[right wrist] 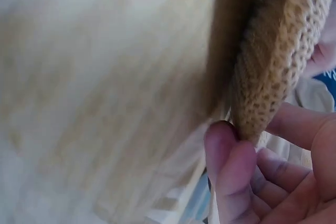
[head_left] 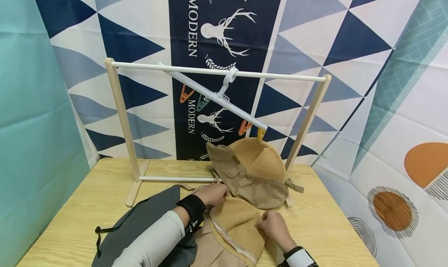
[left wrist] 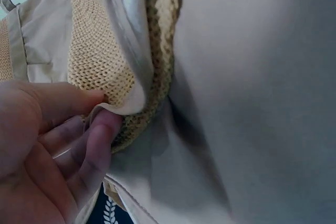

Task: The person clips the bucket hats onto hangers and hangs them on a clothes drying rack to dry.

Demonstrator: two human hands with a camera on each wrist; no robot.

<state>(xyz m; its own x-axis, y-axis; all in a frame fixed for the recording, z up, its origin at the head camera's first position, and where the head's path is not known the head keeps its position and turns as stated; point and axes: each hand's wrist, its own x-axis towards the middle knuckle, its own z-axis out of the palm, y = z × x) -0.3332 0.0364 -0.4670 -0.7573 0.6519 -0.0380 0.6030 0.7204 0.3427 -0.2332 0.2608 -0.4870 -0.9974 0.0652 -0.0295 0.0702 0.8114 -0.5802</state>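
A sun hat with a tan knitted crown point(head_left: 241, 224) and a beige cloth brim point(head_left: 210, 245) lies on the table between both hands. My left hand point(head_left: 212, 194) pinches the far edge of its knitted part; in the left wrist view, thumb and fingers grip the knit point(left wrist: 100, 61) along a pale inner band point(left wrist: 128, 51). On the right side, my right hand point(head_left: 274, 226) pinches the crown's edge, and the right wrist view shows the knit point(right wrist: 281, 61) between thumb and fingers. A similar hat point(head_left: 259, 162) hangs just behind from a yellow clip point(head_left: 261, 134), its brim drooping to the table.
A white clip hanger point(head_left: 210, 93) hangs steeply tilted on the rack's top bar point(head_left: 280, 76), its right end low. Orange clips point(head_left: 245, 127) and a dark green clip point(head_left: 202, 102) hang along it. Dark grey fabric point(head_left: 147, 224) with a black cord lies left on the wooden table point(head_left: 80, 212).
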